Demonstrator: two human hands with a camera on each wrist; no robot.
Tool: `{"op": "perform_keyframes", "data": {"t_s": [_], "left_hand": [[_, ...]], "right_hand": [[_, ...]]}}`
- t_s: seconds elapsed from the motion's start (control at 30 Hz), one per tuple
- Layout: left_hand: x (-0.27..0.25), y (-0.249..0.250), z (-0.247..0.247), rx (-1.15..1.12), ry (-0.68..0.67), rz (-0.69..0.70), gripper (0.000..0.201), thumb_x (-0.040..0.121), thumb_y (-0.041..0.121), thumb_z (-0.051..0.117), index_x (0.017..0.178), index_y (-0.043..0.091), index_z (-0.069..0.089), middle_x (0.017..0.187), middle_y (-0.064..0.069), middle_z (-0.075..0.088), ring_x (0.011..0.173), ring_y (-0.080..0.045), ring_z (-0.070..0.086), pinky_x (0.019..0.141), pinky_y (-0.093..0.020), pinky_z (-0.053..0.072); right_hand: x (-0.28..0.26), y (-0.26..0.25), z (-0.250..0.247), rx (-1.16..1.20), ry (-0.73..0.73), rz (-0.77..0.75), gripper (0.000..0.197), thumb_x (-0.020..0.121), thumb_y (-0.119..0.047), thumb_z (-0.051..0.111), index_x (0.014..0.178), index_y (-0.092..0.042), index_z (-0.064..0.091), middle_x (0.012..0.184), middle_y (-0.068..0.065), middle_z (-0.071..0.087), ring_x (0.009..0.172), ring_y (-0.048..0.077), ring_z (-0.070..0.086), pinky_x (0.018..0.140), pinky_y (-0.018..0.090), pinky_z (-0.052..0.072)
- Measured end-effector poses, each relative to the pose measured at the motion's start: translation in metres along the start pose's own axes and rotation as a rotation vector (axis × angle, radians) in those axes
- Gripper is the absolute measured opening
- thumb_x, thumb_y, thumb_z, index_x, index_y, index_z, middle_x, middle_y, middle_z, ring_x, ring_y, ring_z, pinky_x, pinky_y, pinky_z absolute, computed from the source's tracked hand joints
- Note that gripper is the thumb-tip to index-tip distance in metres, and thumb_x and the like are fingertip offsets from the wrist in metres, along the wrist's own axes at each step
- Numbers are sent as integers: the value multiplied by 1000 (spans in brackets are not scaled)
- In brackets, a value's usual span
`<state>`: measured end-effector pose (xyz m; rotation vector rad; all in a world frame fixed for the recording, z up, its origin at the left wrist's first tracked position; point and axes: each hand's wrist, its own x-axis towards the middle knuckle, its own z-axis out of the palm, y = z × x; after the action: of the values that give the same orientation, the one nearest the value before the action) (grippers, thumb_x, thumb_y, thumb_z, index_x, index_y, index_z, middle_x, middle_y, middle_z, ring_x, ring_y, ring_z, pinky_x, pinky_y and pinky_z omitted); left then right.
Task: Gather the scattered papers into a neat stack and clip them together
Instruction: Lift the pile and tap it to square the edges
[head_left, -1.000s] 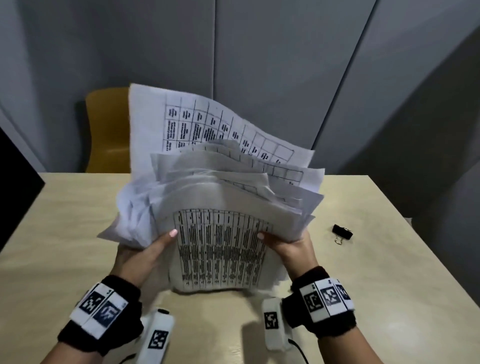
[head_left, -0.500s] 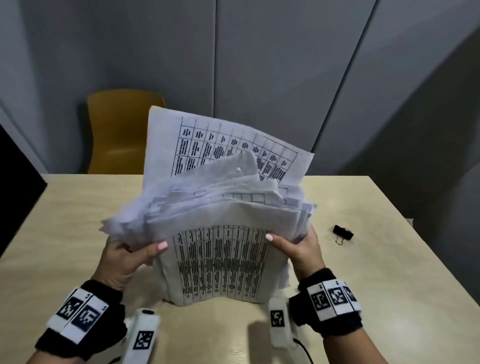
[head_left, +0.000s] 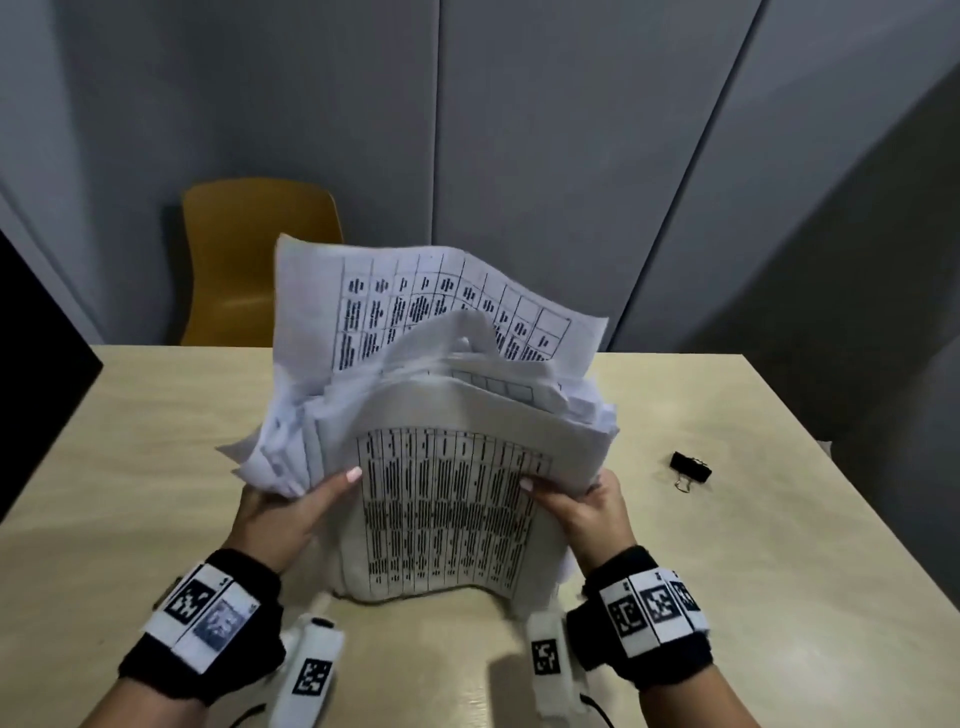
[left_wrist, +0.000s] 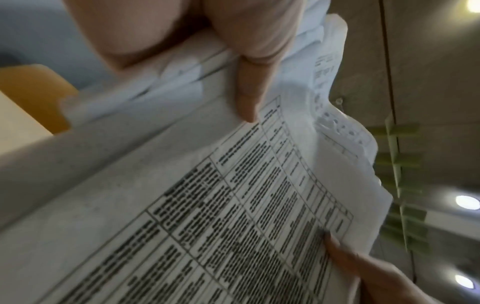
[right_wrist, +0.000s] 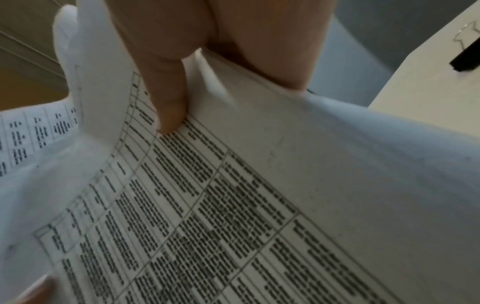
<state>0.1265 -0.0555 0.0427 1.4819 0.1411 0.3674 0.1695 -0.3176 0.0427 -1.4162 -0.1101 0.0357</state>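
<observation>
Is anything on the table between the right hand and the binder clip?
Nothing visible: bare table lies between the right hand and the binder clip. But both it and the left hand grip the paper stack, still uneven.

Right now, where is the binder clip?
In the head view the black binder clip lies on the table, to the right of the paper stack, just beyond the right hand, untouched.

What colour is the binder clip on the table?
Black with silver wire handles; the binder clip shows best in the head view.
</observation>
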Motion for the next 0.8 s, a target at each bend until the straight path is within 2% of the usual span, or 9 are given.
{"op": "perform_keyframes", "data": {"t_s": [0.07,0.13,0.2,0.27,0.4,0.5,0.63,0.73,0.8], "left_hand": [[6,6,-5,-43,-6,34,42,58,17,86,93,27,65,83,27,72,86,8,66,77,-12,53],[9,13,-10,-49,-72,66,63,38,37,91,94,21,68,89,18,74,88,-1,68,76,-16,54],[7,20,-11,-55,-172,119,48,45,23,90,90,26,74,87,18,74,85,0,68,74,-16,55],[4,28,-7,-38,-230,189,51,53,3,81,91,35,74,89,21,73,86,3,68,75,-15,54],[10,45,-13,9,-255,243,61,48,24,75,107,23,61,99,21,71,93,2,65,81,-15,51],[12,53,-15,96,-315,255,56,46,14,79,99,25,65,93,27,70,86,8,65,73,-8,49],[11,56,-2,81,-342,245,65,49,-3,73,94,44,69,92,24,72,87,6,66,72,-9,50],[16,59,-6,22,-295,241,62,49,2,84,96,39,69,94,23,72,88,4,67,71,-10,51],[15,55,-3,15,-320,209,62,48,6,87,102,28,64,97,20,72,89,3,67,72,-12,52]], "right_hand": [[0,-8,-2,40,-14,-27,25,63,14,72,70,-9,73,69,0,74,69,12,68,67,25,57],[0,-16,-10,47,-14,-61,34,62,20,71,75,-12,69,69,-3,74,68,7,68,64,21,57],[0,-21,-14,16,-38,-93,38,57,10,77,86,-12,66,74,-5,74,72,7,69,64,20,55],[1,-22,-13,3,-59,-93,52,51,-6,80,99,-7,63,83,-1,75,81,12,69,69,23,55],[4,-20,-13,8,-40,-74,67,45,-11,83,107,-7,59,89,1,74,89,17,68,74,28,55],[4,-20,-13,-29,-41,-84,74,37,-23,88,104,-8,60,86,-3,74,86,13,67,73,24,55],[3,-23,-4,-35,-110,-100,56,52,-1,77,104,-5,58,85,-4,74,82,11,69,72,22,55],[4,-19,-9,-23,-87,-62,58,51,0,78,106,0,58,85,-3,75,83,11,69,71,21,54],[4,-14,-8,-55,-87,-28,46,53,2,82,95,-6,64,81,-3,75,80,12,70,69,21,55]]}}
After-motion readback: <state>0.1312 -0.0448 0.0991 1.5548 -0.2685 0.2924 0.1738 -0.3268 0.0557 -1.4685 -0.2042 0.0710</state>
